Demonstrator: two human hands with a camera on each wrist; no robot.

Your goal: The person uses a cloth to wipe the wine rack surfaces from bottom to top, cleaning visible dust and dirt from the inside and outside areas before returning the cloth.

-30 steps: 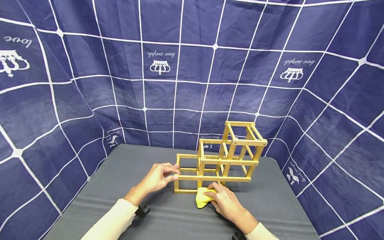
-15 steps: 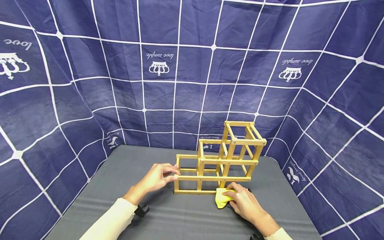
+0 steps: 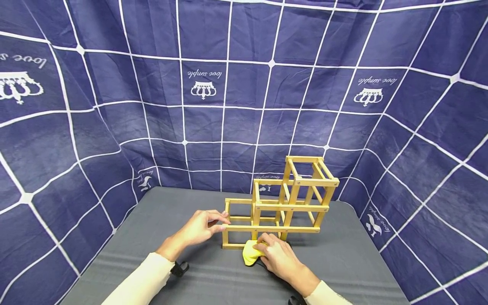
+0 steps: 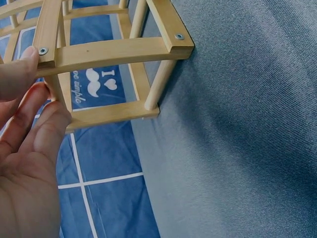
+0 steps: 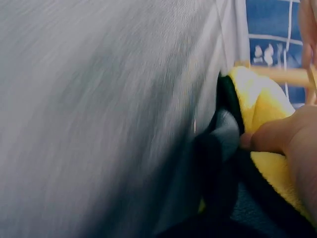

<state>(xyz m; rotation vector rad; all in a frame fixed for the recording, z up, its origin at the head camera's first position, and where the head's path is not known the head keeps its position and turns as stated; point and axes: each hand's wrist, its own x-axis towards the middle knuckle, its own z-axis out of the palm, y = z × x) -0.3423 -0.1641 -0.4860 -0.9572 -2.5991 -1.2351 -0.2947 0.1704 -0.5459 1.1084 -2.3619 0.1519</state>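
A stepped wooden rack of pale bars and dowels stands on the grey surface, its tall end at the right. My left hand pinches its low left corner; in the left wrist view the thumb lies by a screw on the bar and the fingers are behind it. With my right hand I grip a yellow cloth against the rack's lower front bar, covering part of that bar. The right wrist view shows the cloth's dark edging and grey reverse side, with fingers bunching it.
Dark blue fabric with white grid lines hangs behind and along both sides. Grey cloth-like covering spreads under the rack and hands. A black strap is at the left wrist.
My right hand slid right along the lower front bar with the cloth, then came back left, a little past where it began. The left hand and the rack have stayed in place.
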